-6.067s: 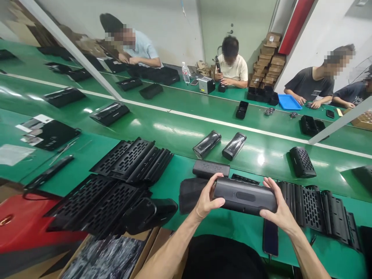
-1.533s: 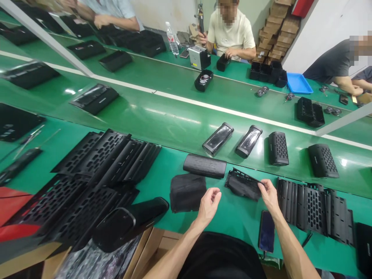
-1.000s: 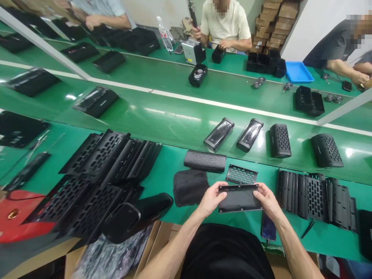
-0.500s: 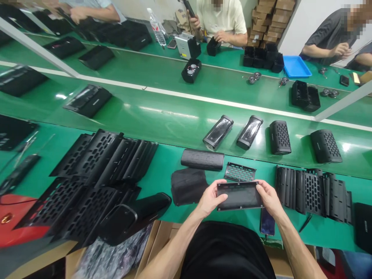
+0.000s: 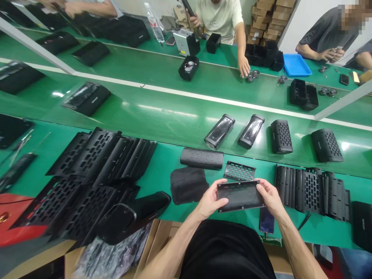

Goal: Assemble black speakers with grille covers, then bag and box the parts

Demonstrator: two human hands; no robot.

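Between my two hands is a black speaker grille panel (image 5: 241, 197), its shallow inner side facing me and small clips along its edges. My left hand (image 5: 211, 199) grips the left end with the thumb on the inner face. My right hand (image 5: 269, 195) holds the right end, thumb over the upper corner. Just beyond it lies a perforated grille (image 5: 240, 171) on the green table. Left of my left hand is a sheet of black mesh cloth (image 5: 188, 185). A black speaker cover (image 5: 202, 158) rests behind the cloth.
Stacked grille panels lie to the left (image 5: 95, 155) and right (image 5: 314, 192). A black speaker housing (image 5: 133, 217) lies near the table's front edge, and a phone (image 5: 266, 221) beside my right wrist. Speakers (image 5: 220, 131) stand on the green conveyor. Co-workers sit across.
My hands and the panel stay almost in place. Across the conveyor, a co-worker's hand has left a black box and reached toward the small round speaker drivers.
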